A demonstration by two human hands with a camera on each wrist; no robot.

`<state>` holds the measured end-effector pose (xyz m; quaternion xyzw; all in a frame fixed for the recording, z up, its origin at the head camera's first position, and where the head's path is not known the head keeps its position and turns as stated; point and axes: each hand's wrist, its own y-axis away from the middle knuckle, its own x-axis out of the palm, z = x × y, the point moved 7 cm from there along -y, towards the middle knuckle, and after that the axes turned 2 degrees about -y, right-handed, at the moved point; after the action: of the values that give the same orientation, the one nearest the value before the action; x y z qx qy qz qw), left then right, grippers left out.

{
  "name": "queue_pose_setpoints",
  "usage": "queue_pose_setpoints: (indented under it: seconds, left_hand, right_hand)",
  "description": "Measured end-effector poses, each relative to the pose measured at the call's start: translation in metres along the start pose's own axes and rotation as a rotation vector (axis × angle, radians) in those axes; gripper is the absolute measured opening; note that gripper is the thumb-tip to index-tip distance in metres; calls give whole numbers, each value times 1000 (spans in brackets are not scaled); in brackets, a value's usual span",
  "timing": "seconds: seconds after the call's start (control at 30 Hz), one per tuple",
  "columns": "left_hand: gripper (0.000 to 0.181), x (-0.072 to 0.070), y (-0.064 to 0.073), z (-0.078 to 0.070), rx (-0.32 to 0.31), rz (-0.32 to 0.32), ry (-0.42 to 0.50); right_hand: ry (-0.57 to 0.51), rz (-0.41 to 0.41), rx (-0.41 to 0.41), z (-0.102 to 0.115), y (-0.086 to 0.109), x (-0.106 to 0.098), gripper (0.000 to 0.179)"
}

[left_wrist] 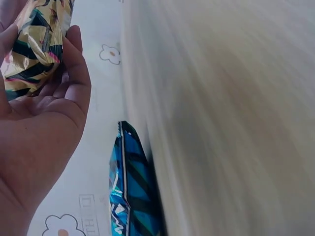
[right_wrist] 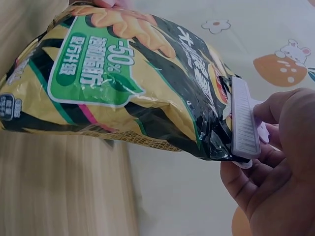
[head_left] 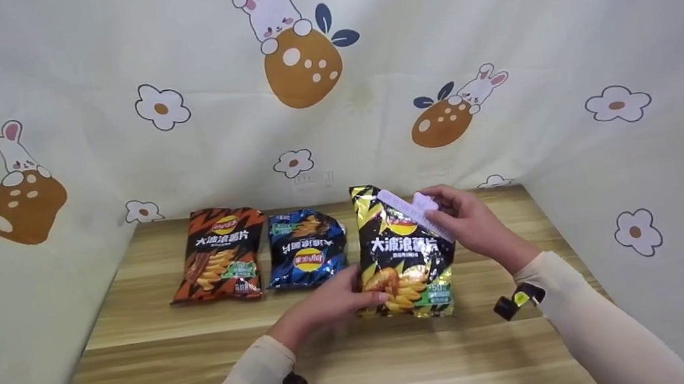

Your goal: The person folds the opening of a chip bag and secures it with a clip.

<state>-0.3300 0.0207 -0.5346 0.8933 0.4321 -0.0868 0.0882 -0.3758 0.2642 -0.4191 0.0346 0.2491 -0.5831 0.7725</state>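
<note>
A black and yellow chip bag (head_left: pixel 407 263) is held up off the table, its printed front facing the head camera. My left hand (head_left: pixel 329 302) grips its lower left side, thumb over the front; in the left wrist view the fingers curl behind the bag (left_wrist: pixel 34 54). Across the bag's upper right corner lies a pale purple bag clip (head_left: pixel 408 208), set at a slant. My right hand (head_left: pixel 469 217) pinches the clip by its raised part. Seen from the right wrist, the clip's ribbed bar (right_wrist: pixel 244 118) sits over the dark end of the bag, thumb and fingers on its far side.
Left of the held bag, a blue chip bag (head_left: pixel 307 250) lies with its print upside down. Farther left lies an orange and black chip bag (head_left: pixel 218 256). Both are near the back of the wooden table (head_left: pixel 207 378). A patterned cloth (head_left: pixel 215 149) rises behind and at the sides.
</note>
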Motion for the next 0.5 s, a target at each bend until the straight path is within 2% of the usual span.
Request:
queue_pose_setpoints:
  seconds: [0.07, 0.3, 0.5]
  left_hand:
    - [68, 2, -6, -4, 8, -2, 33]
    - [69, 5, -25, -13, 26, -38, -12]
    - [78, 12, -44, -23, 52, -33, 58]
  right_hand:
    - [10, -7, -1, 0, -3, -6, 40]
    - [72, -32, 44, -3, -12, -24, 42]
    - [114, -45, 69, -11, -22, -40, 46]
